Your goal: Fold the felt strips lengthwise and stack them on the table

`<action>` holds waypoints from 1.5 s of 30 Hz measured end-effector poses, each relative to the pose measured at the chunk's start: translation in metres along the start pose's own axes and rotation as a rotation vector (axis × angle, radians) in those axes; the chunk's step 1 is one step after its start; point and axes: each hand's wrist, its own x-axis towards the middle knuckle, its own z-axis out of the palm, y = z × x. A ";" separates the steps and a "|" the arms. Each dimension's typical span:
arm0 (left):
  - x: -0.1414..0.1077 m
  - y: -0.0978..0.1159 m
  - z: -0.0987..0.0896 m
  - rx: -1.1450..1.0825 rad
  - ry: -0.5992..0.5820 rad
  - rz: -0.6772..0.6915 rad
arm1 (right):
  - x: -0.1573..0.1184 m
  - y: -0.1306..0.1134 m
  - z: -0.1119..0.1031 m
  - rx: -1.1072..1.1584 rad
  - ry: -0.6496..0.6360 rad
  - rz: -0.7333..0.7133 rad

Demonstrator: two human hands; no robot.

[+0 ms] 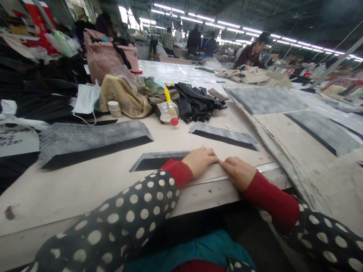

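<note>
My left hand (200,161) rests over the right part of a grey and black fabric strip (154,162), its fingers pressed together on it. The strip lies flat on the pale table near its front edge, and its right end is hidden beneath the hand. Close against those fingertips are the bent fingertips of my right hand (238,173), drawn together; whatever lies under them is hidden. A flat shiny strip (208,180) runs along the table edge below both hands. Behind my right hand lies another grey and black strip (224,135).
Stacked grey and black strips (96,141) lie at left. Farther back are a yellow-handled brush (169,100) on a plastic bottle (167,112), black pieces (195,102), a small jar (114,108), a face mask (86,98) and a pink bag (110,53). Layered cloth (286,132) covers the right side.
</note>
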 end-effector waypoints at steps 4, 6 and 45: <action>-0.001 0.003 -0.004 0.029 -0.015 -0.011 | 0.003 0.011 -0.004 0.161 -0.021 -0.005; -0.002 0.005 -0.006 0.059 -0.024 -0.020 | 0.008 0.024 -0.003 0.327 -0.038 0.005; -0.007 0.009 -0.018 0.095 -0.077 -0.005 | 0.024 0.033 0.023 0.363 0.191 -0.164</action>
